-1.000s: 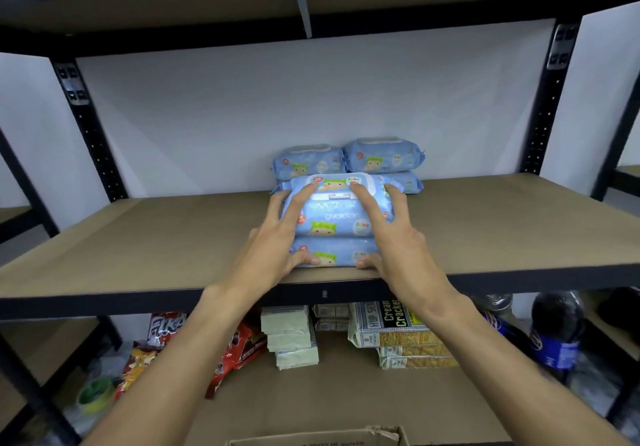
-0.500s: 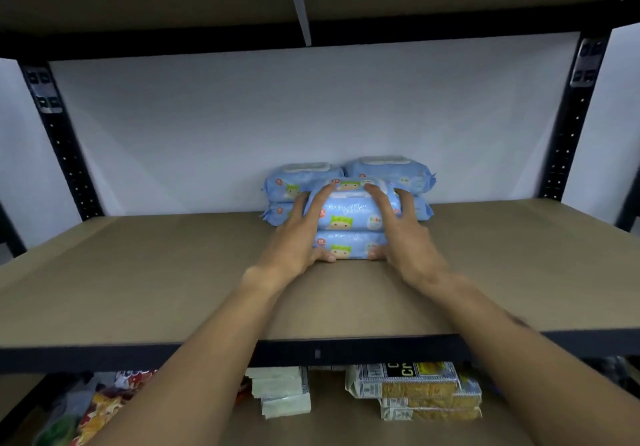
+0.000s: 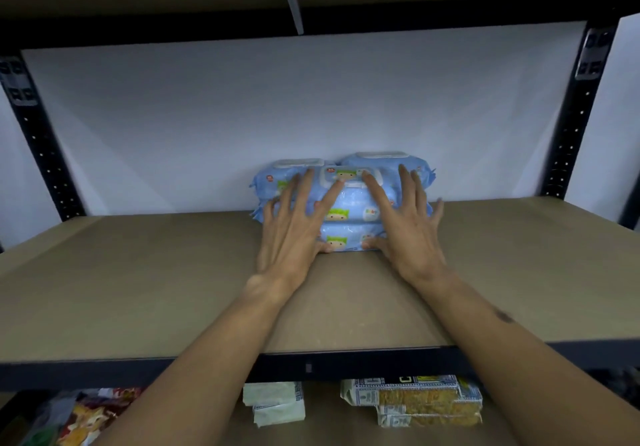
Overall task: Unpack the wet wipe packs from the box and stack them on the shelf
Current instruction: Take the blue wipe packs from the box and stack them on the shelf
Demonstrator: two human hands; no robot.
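Note:
Two light blue wet wipe packs (image 3: pixel 348 215) lie stacked on the brown shelf board (image 3: pixel 145 283), pushed up against several more packs (image 3: pixel 377 161) at the white back wall. My left hand (image 3: pixel 294 231) lies spread over the stack's left side, fingers straight, thumb at the lower pack's front. My right hand (image 3: pixel 403 229) mirrors it on the right side, fingers straight across the top pack, thumb against the lower pack. The box is out of view.
Black perforated uprights (image 3: pixel 571 127) frame the shelf and another board hangs overhead. On the shelf below lie cracker packs (image 3: pixel 422 400), small pale green packs (image 3: pixel 273 404) and snack bags (image 3: pixel 86 414). Brown board stretches left and right of the stack.
Both hands have pushed the two-pack stack back from the shelf's front edge until it meets the packs at the wall. My fingers have spread out flatter over it.

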